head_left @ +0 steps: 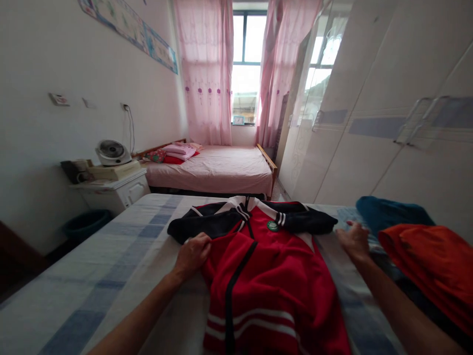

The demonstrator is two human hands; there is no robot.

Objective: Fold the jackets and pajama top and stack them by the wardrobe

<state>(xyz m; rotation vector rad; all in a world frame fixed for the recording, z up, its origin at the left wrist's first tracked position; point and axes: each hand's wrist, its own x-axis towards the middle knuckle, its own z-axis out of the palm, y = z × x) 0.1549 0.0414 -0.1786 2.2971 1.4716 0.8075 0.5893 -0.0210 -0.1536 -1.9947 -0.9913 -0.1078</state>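
Observation:
A red jacket [269, 266] with dark sleeves, white stripes and a round green badge [272, 226] lies front up on the bed nearest me. Its sleeves are folded in across the upper part, and a black zipper strip runs down the front. My left hand [194, 254] is closed on the jacket's left side edge, below the left sleeve [205, 224]. Just beyond the end of the right sleeve [310, 220], my right hand [353, 241] is curled closed. I see no cloth in it, though its inner fingers are partly hidden.
Folded orange cloth [432, 261] and teal cloth [393, 214] lie at the right, beside my right forearm. A striped sheet [148, 261] covers this bed. Beyond are a pink bed [221, 167], a nightstand [129, 190] with a fan [112, 152], and a white wardrobe [373, 162].

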